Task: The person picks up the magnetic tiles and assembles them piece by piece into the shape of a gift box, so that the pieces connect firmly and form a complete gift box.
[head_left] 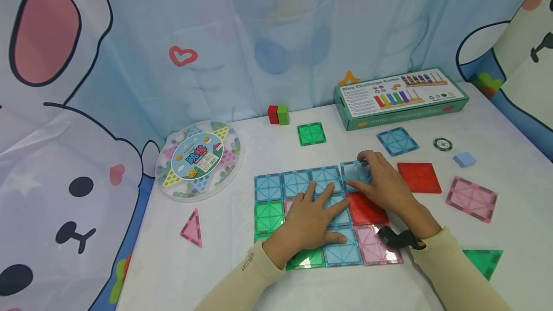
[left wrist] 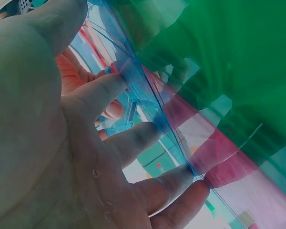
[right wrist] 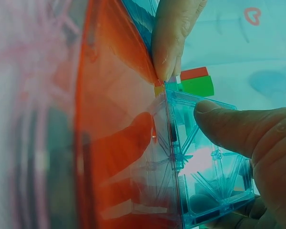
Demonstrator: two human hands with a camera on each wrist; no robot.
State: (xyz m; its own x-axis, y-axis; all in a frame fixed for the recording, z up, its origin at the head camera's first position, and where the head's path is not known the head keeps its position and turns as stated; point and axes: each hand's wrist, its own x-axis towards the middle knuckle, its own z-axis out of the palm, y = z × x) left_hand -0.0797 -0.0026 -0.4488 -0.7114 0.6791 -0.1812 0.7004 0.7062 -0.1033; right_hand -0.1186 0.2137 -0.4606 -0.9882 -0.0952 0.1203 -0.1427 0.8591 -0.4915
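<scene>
Several see-through magnetic tiles lie edge to edge in a block on the white table, among them a green tile, a red tile and a pink tile. My left hand rests on the middle of this block with fingers spread, covering some tiles. At the block's far right corner, my right hand pinches a blue square tile between thumb and fingers. In the right wrist view that blue tile tilts up, one edge along the red tile.
A green ring game box stands at the back right, and a round clear case lies left. Loose on the right are a blue tile, red tile, pink tile, green triangle and chip.
</scene>
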